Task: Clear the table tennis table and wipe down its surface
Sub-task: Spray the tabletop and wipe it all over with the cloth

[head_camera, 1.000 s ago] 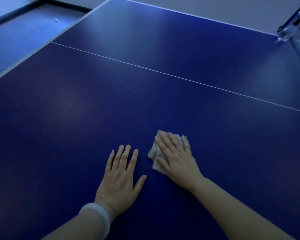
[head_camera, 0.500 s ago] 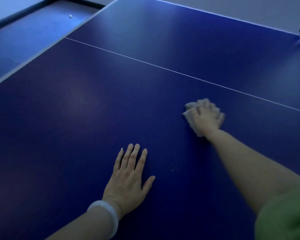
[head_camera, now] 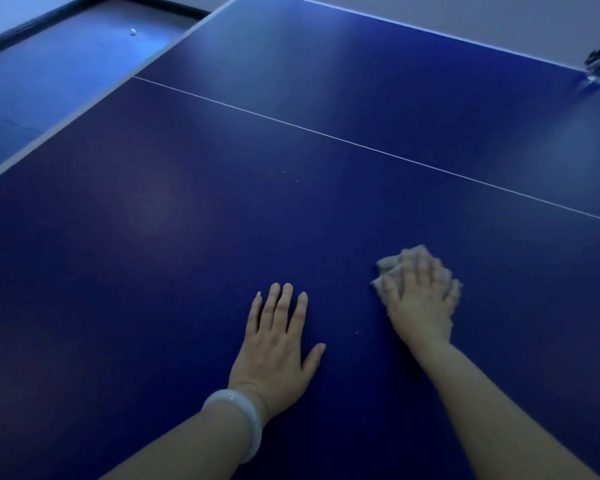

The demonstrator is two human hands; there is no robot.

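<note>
Blue table [head_camera: 153, 271] fills the view, a white line [head_camera: 361, 147] running across it; since half a second ago the right hand [head_camera: 418, 299] has drawn the cloth [head_camera: 385, 268] back toward the person, closer to the left hand [head_camera: 274, 344]. Beyond the table edge a small white ball [head_camera: 132, 31] lies on the floor. Right fingers press flat on the cloth. Left hand rests spread and flat, a pale bangle [head_camera: 236, 417] on its wrist.

Left hand [head_camera: 278, 344] flat, fingers [head_camera: 284, 303] spread; right hand [head_camera: 420, 299] palm-down, fingers straight, both forearms extended.
</note>
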